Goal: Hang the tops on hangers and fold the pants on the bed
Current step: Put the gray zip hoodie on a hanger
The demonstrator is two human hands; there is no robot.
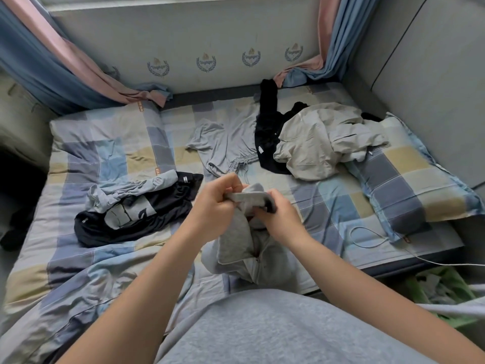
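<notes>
Both my hands hold up a grey garment [236, 240] above the near edge of the bed [328, 206]. My left hand [215, 206] grips its top hem on the left and my right hand [278, 216] pinches the same hem on the right. The rest of the garment hangs down bunched between my forearms. A black top with a grey print [136, 214] lies crumpled left of my hands, with a light grey piece [131, 187] on it. Grey drawstring shorts [223, 145] lie flat behind my hands. A black garment [267, 132] and a beige jacket [322, 143] are piled at the right.
A checked pillow [409, 185] lies at the right edge, another [105, 132] at the back left. A white cable [367, 240] trails off the bed's right side. A green basket [441, 287] stands on the floor at the right. Curtains [52, 61] hang at both back corners.
</notes>
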